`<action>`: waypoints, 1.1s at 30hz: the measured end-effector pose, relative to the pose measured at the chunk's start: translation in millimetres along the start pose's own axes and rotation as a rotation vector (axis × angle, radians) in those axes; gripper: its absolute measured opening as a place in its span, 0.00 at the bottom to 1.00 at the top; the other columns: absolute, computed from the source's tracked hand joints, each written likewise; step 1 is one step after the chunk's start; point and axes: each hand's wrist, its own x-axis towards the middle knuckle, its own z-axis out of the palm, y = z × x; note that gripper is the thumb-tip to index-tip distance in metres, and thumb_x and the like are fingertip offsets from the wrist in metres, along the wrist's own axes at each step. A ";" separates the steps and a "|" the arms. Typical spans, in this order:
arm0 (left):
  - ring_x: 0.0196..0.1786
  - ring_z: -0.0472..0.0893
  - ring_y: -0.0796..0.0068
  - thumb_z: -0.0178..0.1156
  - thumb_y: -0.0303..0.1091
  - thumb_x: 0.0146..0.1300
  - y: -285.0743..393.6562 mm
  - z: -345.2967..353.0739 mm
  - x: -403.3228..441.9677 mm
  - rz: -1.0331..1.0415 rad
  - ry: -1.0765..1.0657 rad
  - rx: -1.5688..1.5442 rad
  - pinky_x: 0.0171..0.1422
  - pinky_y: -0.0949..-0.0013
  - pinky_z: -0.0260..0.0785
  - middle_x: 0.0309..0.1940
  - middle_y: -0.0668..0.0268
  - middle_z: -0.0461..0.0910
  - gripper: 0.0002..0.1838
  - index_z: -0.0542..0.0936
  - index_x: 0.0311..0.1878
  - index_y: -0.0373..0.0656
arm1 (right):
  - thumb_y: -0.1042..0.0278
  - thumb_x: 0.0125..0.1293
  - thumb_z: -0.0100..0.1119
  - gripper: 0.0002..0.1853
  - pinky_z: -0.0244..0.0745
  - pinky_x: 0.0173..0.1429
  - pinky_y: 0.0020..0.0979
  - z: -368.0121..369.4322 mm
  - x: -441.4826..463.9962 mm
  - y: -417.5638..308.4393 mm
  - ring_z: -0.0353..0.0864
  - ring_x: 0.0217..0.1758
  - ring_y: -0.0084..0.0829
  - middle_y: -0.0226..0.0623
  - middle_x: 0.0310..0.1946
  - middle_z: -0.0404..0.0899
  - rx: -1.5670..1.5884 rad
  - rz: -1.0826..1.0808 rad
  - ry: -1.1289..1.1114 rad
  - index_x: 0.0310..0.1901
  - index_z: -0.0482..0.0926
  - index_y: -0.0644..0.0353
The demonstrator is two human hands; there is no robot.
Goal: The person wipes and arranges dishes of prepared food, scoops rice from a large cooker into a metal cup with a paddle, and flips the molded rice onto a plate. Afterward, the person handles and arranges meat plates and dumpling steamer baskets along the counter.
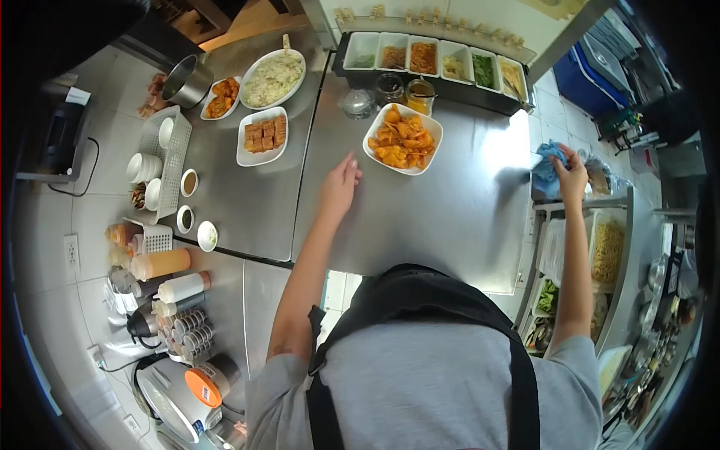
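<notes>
My right hand (571, 174) grips a crumpled blue cloth (547, 166) beyond the right edge of the steel counter (420, 225). With fingers stretched out and nothing in it, my left hand (342, 184) is over the counter, just left of a white bowl (432, 156). That bowl holds orange-coated food pieces (403, 139). Behind it are a glass jar of yellow-orange contents (420, 96), a dark-looking jar (389, 88) and a clear glass lid or jar (358, 103).
A black rack (450, 84) of white ingredient tubs spans the back. To the left are a rectangular dish of browned pieces (262, 136), a rice-like bowl (274, 78), a steel pot (187, 79), small sauce cups and squeeze bottles (161, 264). Food containers (607, 247) fill the right-hand unit.
</notes>
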 end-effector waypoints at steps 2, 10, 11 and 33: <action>0.29 0.81 0.75 0.46 0.42 0.72 -1.9 9.7 26.4 -0.046 -0.039 0.004 0.40 0.71 0.73 0.29 0.63 0.83 0.23 0.71 0.65 0.41 | 0.71 0.57 0.68 0.11 0.72 0.43 0.21 19.6 -8.7 -43.0 0.78 0.34 0.17 0.32 0.35 0.85 -0.090 -0.015 -0.062 0.43 0.85 0.59; 0.24 0.76 0.82 0.48 0.34 0.71 -4.9 23.3 62.2 0.022 -0.145 -0.017 0.31 0.75 0.72 0.27 0.66 0.80 0.21 0.71 0.65 0.39 | 0.64 0.64 0.62 0.12 0.74 0.38 0.27 83.4 16.4 -48.4 0.79 0.32 0.24 0.35 0.31 0.84 0.081 -0.005 -0.246 0.45 0.85 0.60; 0.24 0.76 0.82 0.48 0.33 0.71 -3.8 19.6 60.2 0.025 -0.169 0.018 0.31 0.75 0.73 0.27 0.66 0.80 0.21 0.71 0.65 0.40 | 0.63 0.61 0.65 0.14 0.75 0.35 0.26 89.7 17.1 -46.8 0.80 0.30 0.22 0.35 0.27 0.82 0.193 0.092 -0.299 0.43 0.84 0.63; 0.18 0.76 0.78 0.47 0.33 0.69 14.2 7.1 2.3 0.005 -0.369 0.066 0.27 0.72 0.71 0.18 0.64 0.78 0.19 0.77 0.61 0.47 | 0.58 0.61 0.62 0.17 0.76 0.40 0.28 200.4 -41.1 -124.8 0.79 0.30 0.25 0.37 0.26 0.83 0.156 0.199 -0.818 0.37 0.86 0.67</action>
